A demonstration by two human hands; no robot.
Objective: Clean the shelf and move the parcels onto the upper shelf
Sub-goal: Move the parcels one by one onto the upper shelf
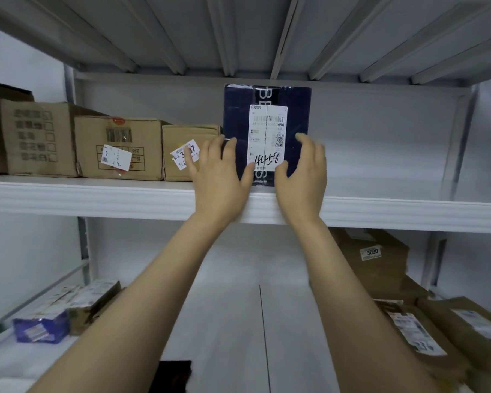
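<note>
A: Where is the navy parcel (267,131)?
B: Upright on the upper shelf (97,194), just beside the small carton (190,134). Your left hand (221,171) and right hand (304,171) rest spread against its front, gripping nothing. Press evenly so it slides back square.

I get a bright, even, cool picture with soft light; I cannot tell where it comes from. Weak shadow sits under the front edge of the upper shelf (97,197). The fingertips of the right hand (302,180) smear with motion blur. The wide lens bows that front edge, and the parcels (448,327) at the right end of the lower shelf (233,307) look soft.
</note>
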